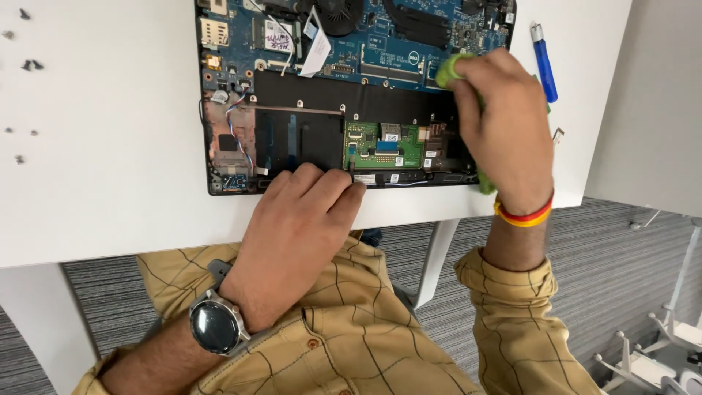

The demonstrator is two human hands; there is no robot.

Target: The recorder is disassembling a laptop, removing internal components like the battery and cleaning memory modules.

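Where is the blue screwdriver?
In the head view, the blue screwdriver lies on the white table, just right of the opened laptop, near the right hand.

Your right hand (504, 132) covers most of the green cloth (450, 69), so you cannot tell its full shape. The open laptop (307, 139) is cut off by the top edge, its fan only half seen. Your left hand (296, 227) hides the laptop's front rim. The small screws (29, 64) are too tiny to tell apart.
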